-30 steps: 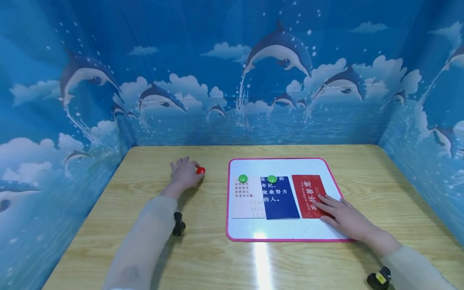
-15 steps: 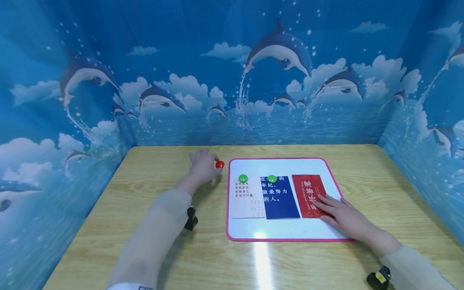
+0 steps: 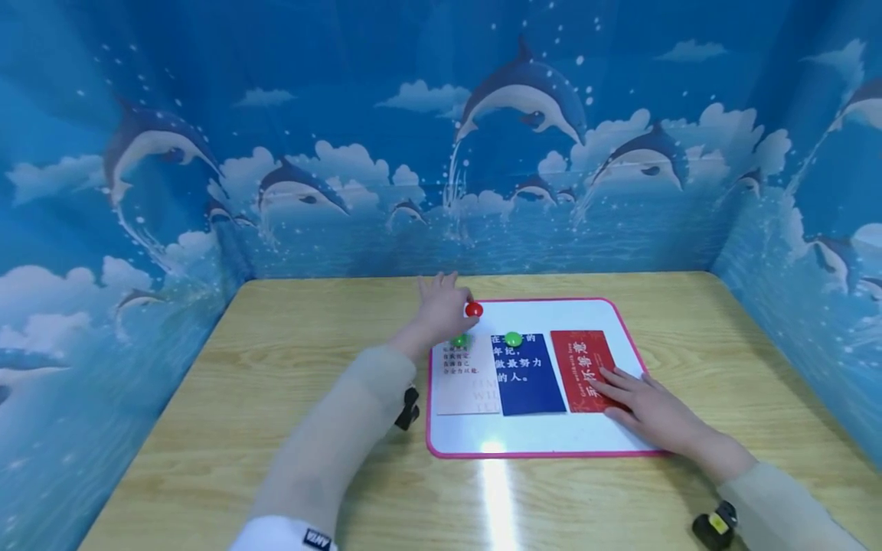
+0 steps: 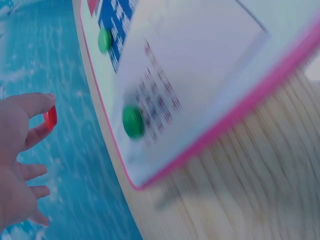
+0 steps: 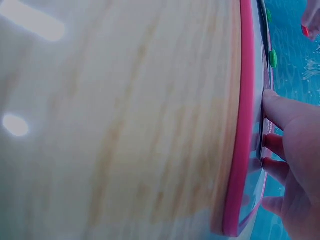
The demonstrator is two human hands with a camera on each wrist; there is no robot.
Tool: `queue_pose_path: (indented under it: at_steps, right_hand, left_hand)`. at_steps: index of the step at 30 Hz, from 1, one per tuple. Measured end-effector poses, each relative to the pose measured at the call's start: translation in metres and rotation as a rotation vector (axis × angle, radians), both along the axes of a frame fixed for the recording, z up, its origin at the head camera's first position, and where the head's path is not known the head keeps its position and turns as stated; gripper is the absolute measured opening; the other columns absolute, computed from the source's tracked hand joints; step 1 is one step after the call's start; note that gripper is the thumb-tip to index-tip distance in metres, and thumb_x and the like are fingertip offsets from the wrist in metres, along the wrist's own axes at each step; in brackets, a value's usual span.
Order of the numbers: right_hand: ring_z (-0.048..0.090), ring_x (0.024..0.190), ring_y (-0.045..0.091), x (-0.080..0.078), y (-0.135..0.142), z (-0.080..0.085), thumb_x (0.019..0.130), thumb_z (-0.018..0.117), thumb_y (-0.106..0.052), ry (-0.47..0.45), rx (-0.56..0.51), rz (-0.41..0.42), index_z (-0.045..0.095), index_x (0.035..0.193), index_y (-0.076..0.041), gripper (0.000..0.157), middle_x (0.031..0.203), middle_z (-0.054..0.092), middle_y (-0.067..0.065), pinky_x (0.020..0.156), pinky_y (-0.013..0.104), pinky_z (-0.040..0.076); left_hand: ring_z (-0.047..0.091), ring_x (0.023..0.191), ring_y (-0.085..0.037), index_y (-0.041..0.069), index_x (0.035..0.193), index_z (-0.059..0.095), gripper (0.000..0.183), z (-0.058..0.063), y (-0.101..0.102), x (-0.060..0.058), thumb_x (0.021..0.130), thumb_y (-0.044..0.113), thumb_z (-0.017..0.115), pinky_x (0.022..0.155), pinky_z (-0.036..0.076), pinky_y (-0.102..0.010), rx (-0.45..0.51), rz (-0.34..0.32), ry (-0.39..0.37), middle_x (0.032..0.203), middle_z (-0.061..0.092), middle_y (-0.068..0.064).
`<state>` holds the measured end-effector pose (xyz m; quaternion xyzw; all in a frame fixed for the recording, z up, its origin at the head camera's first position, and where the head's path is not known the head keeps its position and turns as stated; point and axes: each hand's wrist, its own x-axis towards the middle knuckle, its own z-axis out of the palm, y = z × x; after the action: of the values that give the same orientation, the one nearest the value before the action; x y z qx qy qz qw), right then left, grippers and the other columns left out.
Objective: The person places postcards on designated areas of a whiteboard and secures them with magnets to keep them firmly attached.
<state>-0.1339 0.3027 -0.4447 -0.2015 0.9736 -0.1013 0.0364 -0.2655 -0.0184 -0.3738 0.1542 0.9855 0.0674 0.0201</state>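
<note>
Between thumb and index finger my left hand (image 3: 442,312) pinches a round red magnet (image 3: 474,309), held over the upper left of a pink-edged whiteboard (image 3: 503,444). The left wrist view shows the red magnet (image 4: 50,117) at the fingertips, other fingers spread. My right hand (image 3: 654,413) rests with extended fingers on the lower right of a red card (image 3: 582,360). Left of that card lie a blue card (image 3: 530,390) and a white card (image 3: 462,394). One green magnet (image 3: 513,339) sits on the blue card's top; another green magnet (image 4: 133,121) is on the white card.
The board lies on a wood-grain table (image 3: 289,367). Behind and at both sides hangs a blue dolphin-print curtain (image 3: 386,138). A black wrist device (image 3: 715,526) is on the right forearm, and glare marks the table below the board.
My left hand has carried the red magnet rightward from the table to over the board's upper left. The right hand stays on the red card. The head view has shifted slightly.
</note>
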Motion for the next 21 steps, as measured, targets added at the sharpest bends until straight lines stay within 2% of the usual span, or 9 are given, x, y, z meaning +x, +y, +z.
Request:
queue_pose_path:
  at_steps: [9, 21]
  right_hand:
    - [0.038, 0.131, 0.042, 0.000, 0.001, 0.001, 0.089, 0.060, -0.037, -0.007, -0.014, 0.007, 0.052, 0.134, -0.014, 0.051, 0.141, 0.046, 0.018, 0.103, 0.066, 0.027]
    - [0.039, 0.130, 0.042, 0.000, 0.001, -0.002, 0.090, 0.059, -0.032, 0.020, -0.020, 0.027, 0.052, 0.134, -0.013, 0.048, 0.141, 0.046, 0.019, 0.102, 0.067, 0.027]
  left_hand:
    - [0.023, 0.141, -0.035, 0.022, 0.116, 0.063, 0.039, 0.004, 0.045, 0.002, 0.085, 0.044, 0.063, 0.112, 0.009, -0.064, -0.024, -0.100, 0.020, 0.150, 0.034, -0.011]
    - [0.021, 0.142, -0.031, 0.028, 0.116, 0.063, 0.034, 0.004, 0.088, 0.004, 0.087, 0.045, 0.061, 0.113, 0.008, -0.063, -0.047, -0.150, 0.017, 0.152, 0.031, -0.003]
